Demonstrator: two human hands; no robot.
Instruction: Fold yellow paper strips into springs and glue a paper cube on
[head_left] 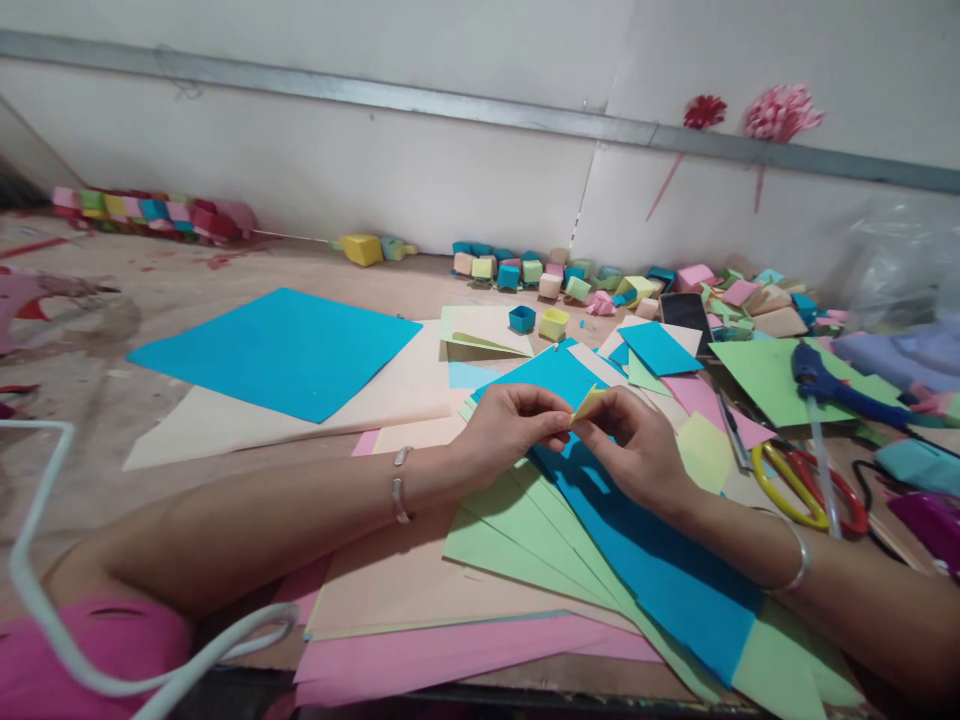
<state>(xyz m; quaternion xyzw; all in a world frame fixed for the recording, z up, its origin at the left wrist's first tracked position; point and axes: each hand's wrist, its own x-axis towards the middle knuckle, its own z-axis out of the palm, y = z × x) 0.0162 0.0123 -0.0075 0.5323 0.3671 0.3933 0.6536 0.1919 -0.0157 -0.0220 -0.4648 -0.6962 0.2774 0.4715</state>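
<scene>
Between my two hands, above the blue paper [645,540], is a small folded piece of yellow paper [588,404]. My left hand [517,425] pinches its left edge with thumb and fingertips. On the other side, the thumb and fingers of my right hand [634,445] are closed on the same piece. Just beyond my hands stand a small blue open paper box [522,319] and a yellow one [553,323]. Fanned green sheets [525,530] lie under my wrists, partly covered by the blue paper.
A large blue sheet [277,350] lies on the left. Scissors [795,485] with yellow and red handles and a blue glue gun [840,385] rest at the right. Small paper boxes [510,270] line the wall. A dark phone [684,318] lies among paper pieces. A white cable [45,600] crosses the lower left.
</scene>
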